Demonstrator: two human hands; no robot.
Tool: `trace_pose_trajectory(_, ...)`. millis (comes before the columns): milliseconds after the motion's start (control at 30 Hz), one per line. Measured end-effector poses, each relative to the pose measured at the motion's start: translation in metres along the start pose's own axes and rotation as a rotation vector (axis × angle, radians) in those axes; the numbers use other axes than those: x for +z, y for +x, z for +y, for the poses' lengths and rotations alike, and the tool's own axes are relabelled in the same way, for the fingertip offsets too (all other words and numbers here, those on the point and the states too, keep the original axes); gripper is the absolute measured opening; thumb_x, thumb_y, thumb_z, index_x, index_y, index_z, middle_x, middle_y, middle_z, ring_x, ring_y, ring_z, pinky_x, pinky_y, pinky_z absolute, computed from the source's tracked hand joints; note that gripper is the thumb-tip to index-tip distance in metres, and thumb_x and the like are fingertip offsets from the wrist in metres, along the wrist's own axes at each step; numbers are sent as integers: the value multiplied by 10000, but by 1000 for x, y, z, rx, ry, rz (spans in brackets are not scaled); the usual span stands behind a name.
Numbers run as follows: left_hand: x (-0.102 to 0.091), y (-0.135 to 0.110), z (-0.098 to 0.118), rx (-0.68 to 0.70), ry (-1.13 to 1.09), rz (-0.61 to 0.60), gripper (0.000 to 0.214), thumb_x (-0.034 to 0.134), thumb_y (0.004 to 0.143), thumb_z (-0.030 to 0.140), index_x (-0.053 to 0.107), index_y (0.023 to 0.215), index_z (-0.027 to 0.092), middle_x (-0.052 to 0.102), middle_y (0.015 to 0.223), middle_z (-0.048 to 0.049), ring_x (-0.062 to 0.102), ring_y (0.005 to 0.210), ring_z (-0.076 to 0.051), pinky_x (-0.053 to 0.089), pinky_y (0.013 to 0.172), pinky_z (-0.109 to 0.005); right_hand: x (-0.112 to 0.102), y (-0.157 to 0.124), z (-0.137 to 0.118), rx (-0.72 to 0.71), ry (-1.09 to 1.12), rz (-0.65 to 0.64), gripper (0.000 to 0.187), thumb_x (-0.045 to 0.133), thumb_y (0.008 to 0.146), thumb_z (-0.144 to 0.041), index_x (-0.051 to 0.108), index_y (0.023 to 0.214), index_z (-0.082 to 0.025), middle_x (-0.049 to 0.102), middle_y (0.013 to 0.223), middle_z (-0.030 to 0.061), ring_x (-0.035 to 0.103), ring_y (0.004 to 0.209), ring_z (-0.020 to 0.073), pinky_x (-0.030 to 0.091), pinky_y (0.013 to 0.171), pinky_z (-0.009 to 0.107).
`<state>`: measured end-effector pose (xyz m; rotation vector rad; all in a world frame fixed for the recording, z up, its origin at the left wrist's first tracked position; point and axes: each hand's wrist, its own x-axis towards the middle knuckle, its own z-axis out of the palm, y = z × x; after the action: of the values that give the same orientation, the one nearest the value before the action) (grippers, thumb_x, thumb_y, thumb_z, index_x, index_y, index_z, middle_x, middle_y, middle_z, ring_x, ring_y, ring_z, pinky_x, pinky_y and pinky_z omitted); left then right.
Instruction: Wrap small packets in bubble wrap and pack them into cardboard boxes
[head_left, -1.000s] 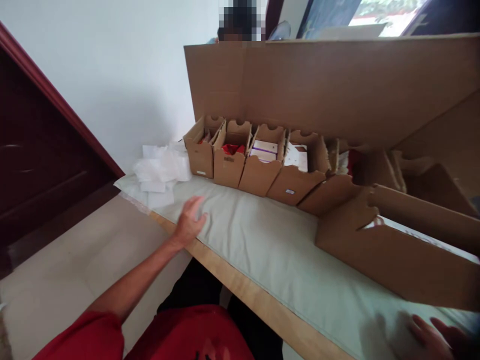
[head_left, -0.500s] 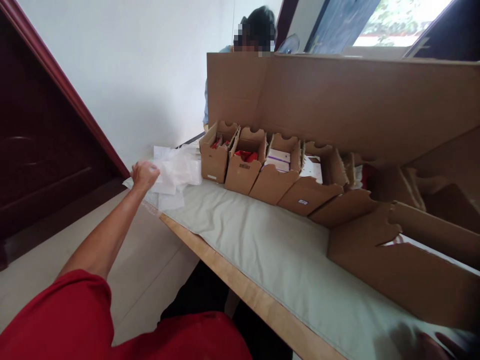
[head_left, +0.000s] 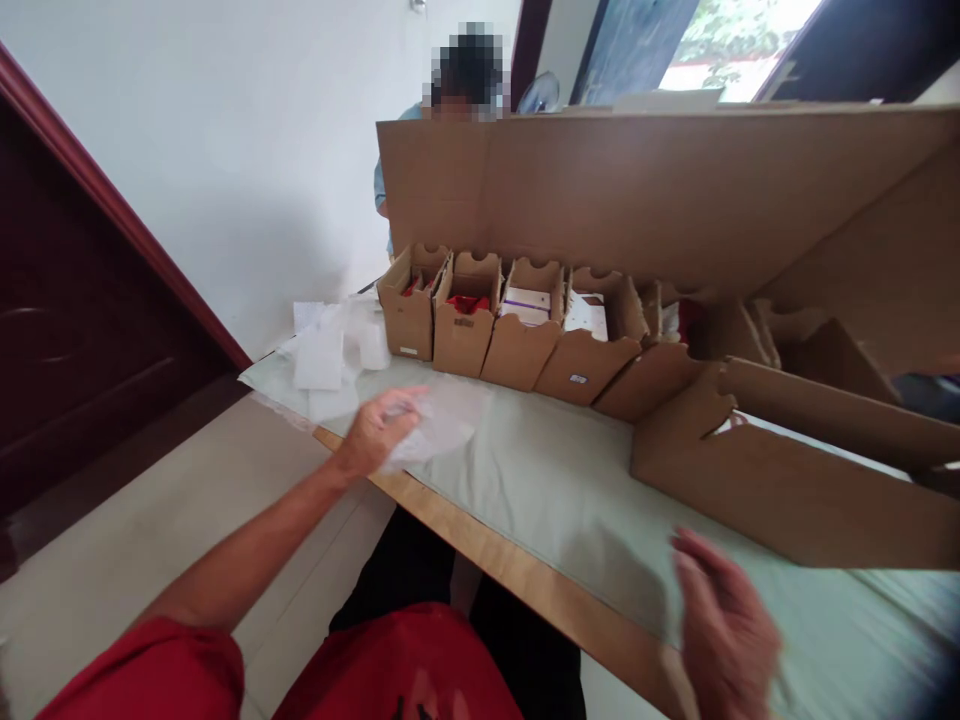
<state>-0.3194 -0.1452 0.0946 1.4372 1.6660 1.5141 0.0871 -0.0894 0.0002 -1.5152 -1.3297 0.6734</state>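
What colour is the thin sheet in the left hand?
The thin sheet is whitish and translucent, best seen in the head view.

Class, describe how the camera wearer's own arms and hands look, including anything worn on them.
The left hand is bare, with no glove or watch visible; its forearm is uncovered up to a plain red sleeve, matching the red top. The right hand is also ungloved; its sleeve is out of view. No markings show on either hand.

No lettering could be read; a small white sticker (head_left: pixel 577 379) was seen on one cardboard bin (head_left: pixel 589 357), its print illegible.
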Motion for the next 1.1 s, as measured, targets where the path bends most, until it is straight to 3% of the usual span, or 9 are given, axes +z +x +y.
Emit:
trace_pose_trajectory(100,67,-31,-16,220,131,-267,97,594,880,275,682,881,234,739,1266,-113,701,1163,-265,536,1037,-445,38,-22,-15,-101,38,-303,621,730,739,-635,667,1281,-339,704,1280,123,697,980,340,551,858,565)
trace_pose_trajectory(200,108,-66,-28,521,278,-586,139,588,883,179,698,961,214,667,1396,-145,642,1278,-275,489,1103,-447,63,-24,-30,-130,80,-363,700,732,755,-634,615,1361,-303,648,1379,143,657,1140,350,556,866,511)
trace_pose_trajectory(300,116,-92,-35,665,342,-773,199,644,822,146,702,1008,191,611,1458,-187,590,1343,-326,435,1152,-508,69,-15,-37,-71,84,-358,763,737,744,-650,598,1374,-243,612,1420,174,615,1220,369,546,875,496)
trace_pose_trajectory(467,105,-107,-32,648,328,-884,338,767,738,313,705,1056,215,546,1523,-191,497,1428,-386,359,1200,-591,77,-8,-48,-56,73,-412,708,736,748,-662,662,1301,-226,715,1237,135,658,1070,332,533,894,483)
trace_pose_trajectory(600,96,-101,-28,637,244,-715,415,740,802,387,687,1170,200,565,1498,-202,520,1407,-376,362,1202,-595,96,-11,-56,-53,72,-398,647,775,733,-575,680,1264,-218,772,1001,88,692,905,294,548,861,464)
trace_pose_trajectory(733,80,-77,-40,349,352,-244,327,640,872,241,676,1197,229,656,1380,-141,586,1331,-310,442,1159,-529,106,-14,-55,1,202,-355,416,716,783,-503,742,1078,-210,737,781,31,656,701,207,550,714,378)
trace_pose_trajectory(800,71,-67,-47,199,424,-141,433,654,836,241,641,1267,197,656,1361,-158,587,1315,-327,443,1151,-549,104,-14,-53,39,337,-268,362,735,775,-491,746,1001,-209,729,777,21,650,695,175,543,680,336)
trace_pose_trajectory(967,70,-60,-53,-75,350,-219,765,710,780,297,460,1477,105,602,1410,-220,556,1333,-356,418,1158,-567,91,-6,-57,241,600,-114,371,881,611,-464,740,841,-210,687,720,-5,622,621,130,510,556,256)
trace_pose_trajectory(1100,80,-41,-49,-156,103,-226,967,787,740,321,328,1575,158,534,1493,-219,498,1397,-346,357,1194,-556,66,12,-76,217,512,-395,357,904,599,-488,761,786,-219,643,604,-2,564,516,125,417,444,224)
